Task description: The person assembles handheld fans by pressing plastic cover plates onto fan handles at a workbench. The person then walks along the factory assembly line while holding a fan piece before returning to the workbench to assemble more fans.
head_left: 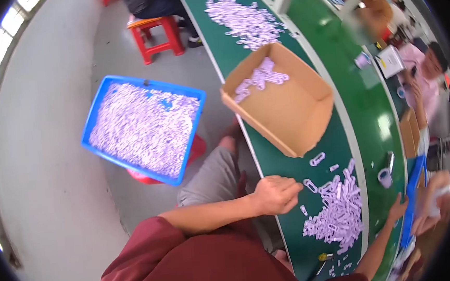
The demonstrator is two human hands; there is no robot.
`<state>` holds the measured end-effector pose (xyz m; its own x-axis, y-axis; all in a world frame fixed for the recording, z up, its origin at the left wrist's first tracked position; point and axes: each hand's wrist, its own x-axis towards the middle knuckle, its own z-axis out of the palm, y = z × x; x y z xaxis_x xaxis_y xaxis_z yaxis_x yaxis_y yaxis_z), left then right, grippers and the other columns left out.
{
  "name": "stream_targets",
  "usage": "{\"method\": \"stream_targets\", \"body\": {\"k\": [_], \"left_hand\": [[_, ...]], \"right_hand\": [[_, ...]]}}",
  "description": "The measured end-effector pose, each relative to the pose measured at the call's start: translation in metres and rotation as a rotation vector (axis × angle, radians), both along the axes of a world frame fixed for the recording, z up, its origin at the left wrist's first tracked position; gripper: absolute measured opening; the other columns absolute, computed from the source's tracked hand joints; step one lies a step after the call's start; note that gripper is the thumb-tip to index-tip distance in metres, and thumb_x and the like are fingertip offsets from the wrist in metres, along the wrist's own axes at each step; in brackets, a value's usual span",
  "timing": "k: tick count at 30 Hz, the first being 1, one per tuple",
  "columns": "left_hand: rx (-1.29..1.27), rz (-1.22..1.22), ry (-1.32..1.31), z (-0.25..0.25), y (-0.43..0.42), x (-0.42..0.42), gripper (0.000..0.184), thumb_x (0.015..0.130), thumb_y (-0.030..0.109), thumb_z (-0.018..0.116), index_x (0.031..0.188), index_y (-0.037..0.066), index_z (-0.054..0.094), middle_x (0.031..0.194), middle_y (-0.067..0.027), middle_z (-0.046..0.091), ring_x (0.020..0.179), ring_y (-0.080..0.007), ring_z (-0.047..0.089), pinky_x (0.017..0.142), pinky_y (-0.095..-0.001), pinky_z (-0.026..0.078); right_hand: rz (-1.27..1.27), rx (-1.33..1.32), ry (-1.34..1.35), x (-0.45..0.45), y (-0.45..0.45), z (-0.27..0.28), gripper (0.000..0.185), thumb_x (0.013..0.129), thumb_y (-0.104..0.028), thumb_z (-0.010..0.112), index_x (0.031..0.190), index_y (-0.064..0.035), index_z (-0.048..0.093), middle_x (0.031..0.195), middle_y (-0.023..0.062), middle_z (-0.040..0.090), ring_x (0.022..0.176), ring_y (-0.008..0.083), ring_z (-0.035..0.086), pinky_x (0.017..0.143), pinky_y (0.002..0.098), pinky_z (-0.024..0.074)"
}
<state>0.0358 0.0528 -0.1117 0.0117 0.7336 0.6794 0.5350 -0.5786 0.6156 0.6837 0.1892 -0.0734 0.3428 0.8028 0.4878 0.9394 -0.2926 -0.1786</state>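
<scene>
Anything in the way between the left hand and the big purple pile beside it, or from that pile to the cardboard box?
Nothing visible blocks the left hand from the pile; just loose pieces between. Toward the cardboard box, a few more loose pieces lie flat, then the box's raised wall.

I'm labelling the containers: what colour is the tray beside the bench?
Blue, best in the head view.

Matt brown cardboard box point(285, 100)

No readable text — anywhere.
</scene>
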Motion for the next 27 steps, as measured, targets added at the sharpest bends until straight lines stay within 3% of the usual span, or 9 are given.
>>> {"method": "stream_targets", "body": {"k": [2, 3, 6, 7, 10, 14, 23, 26, 27], "left_hand": [[0.012, 0.002, -0.008, -0.002, -0.001, 0.002, 0.019, 0.070, 0.005, 0.066, 0.088, 0.007, 0.063, 0.065, -0.0015, 0.055, 0.052, -0.0190, 0.057, 0.049, -0.0325, 0.046], [0.019, 0.001, -0.017, -0.003, -0.001, 0.001, 0.018, 0.070, 0.005, 0.066, 0.088, 0.007, 0.063, 0.066, -0.0017, 0.055, 0.052, -0.0192, 0.057, 0.049, -0.0326, 0.046], [0.033, 0.000, -0.032, -0.001, -0.001, 0.000, 0.016, 0.070, 0.005, 0.066, 0.086, 0.007, 0.062, 0.067, -0.0026, 0.055, 0.052, -0.0200, 0.057, 0.049, -0.0329, 0.045], [0.035, 0.003, -0.039, -0.002, -0.002, 0.001, 0.016, 0.071, 0.005, 0.066, 0.086, 0.007, 0.062, 0.067, -0.0027, 0.055, 0.052, -0.0202, 0.057, 0.049, -0.0331, 0.045], [0.033, 0.002, -0.045, -0.005, -0.004, 0.002, 0.016, 0.071, 0.006, 0.066, 0.087, 0.008, 0.061, 0.066, -0.0030, 0.054, 0.053, -0.0211, 0.056, 0.050, -0.0343, 0.045], [0.046, -0.016, -0.063, -0.004, -0.004, 0.000, 0.016, 0.072, 0.007, 0.065, 0.088, 0.007, 0.061, 0.066, -0.0039, 0.052, 0.053, -0.0223, 0.056, 0.051, -0.0359, 0.046], [0.053, -0.055, -0.136, -0.002, -0.007, -0.001, 0.017, 0.074, 0.005, 0.065, 0.091, 0.006, 0.061, 0.067, -0.0057, 0.056, 0.056, -0.0251, 0.058, 0.053, -0.0362, 0.047], [-0.038, -0.193, -0.410, 0.012, -0.019, -0.014, 0.019, 0.078, 0.005, 0.064, 0.097, 0.005, 0.063, 0.070, -0.0055, 0.058, 0.057, -0.0196, 0.059, 0.054, -0.0322, 0.047], [-0.332, -0.318, -0.635, 0.015, -0.031, -0.019, 0.024, 0.085, 0.008, 0.061, 0.108, 0.004, 0.062, 0.074, -0.0035, 0.059, 0.060, -0.0117, 0.058, 0.054, -0.0287, 0.046]], "right_hand": [[0.216, -0.096, 0.386, -0.064, 0.025, 0.009, 0.064, 0.092, -0.037, 0.069, 0.135, 0.0073, 0.051, 0.134, 0.0261, 0.056, 0.124, 0.0322, 0.053, 0.106, 0.0373, 0.0386], [0.332, -0.084, 0.535, -0.071, 0.044, -0.011, 0.059, 0.091, -0.039, 0.071, 0.129, 0.0031, 0.054, 0.121, 0.0199, 0.063, 0.111, 0.0273, 0.059, 0.099, 0.0365, 0.0435], [0.175, -0.294, 0.398, -0.147, 0.051, -0.003, 0.053, 0.087, -0.036, 0.074, 0.120, -0.0010, 0.053, 0.106, 0.0145, 0.065, 0.096, 0.0261, 0.061, 0.090, 0.0389, 0.0475], [0.184, -0.235, 0.237, -0.139, 0.052, -0.010, 0.053, 0.082, -0.033, 0.079, 0.115, -0.0044, 0.050, 0.099, 0.0115, 0.064, 0.087, 0.0238, 0.061, 0.082, 0.0382, 0.0491], [0.148, -0.238, 0.245, -0.129, 0.050, -0.011, 0.055, 0.078, -0.027, 0.081, 0.119, -0.0024, 0.052, 0.098, 0.0128, 0.064, 0.088, 0.0217, 0.061, 0.082, 0.0350, 0.0497], [0.226, -0.111, 0.504, -0.143, 0.046, 0.000, 0.058, 0.077, -0.022, 0.080, 0.123, 0.0005, 0.054, 0.102, 0.0106, 0.063, 0.088, 0.0190, 0.062, 0.081, 0.0299, 0.0504], [0.736, -0.193, 0.918, -0.386, -0.093, 0.116, 0.065, 0.071, -0.018, 0.079, 0.127, 0.0013, 0.053, 0.112, 0.0084, 0.059, 0.095, 0.0152, 0.059, 0.081, 0.0259, 0.0490], [0.833, -0.345, 1.001, -0.435, -0.137, 0.125, 0.078, 0.062, -0.022, 0.084, 0.128, 0.0026, 0.051, 0.112, 0.0083, 0.058, 0.096, 0.0162, 0.059, 0.082, 0.0272, 0.0489], [0.849, -0.463, 0.954, -0.451, -0.150, 0.135, 0.080, 0.059, -0.024, 0.088, 0.125, 0.0030, 0.053, 0.110, 0.0078, 0.059, 0.094, 0.0162, 0.059, 0.081, 0.0272, 0.0487]]}}
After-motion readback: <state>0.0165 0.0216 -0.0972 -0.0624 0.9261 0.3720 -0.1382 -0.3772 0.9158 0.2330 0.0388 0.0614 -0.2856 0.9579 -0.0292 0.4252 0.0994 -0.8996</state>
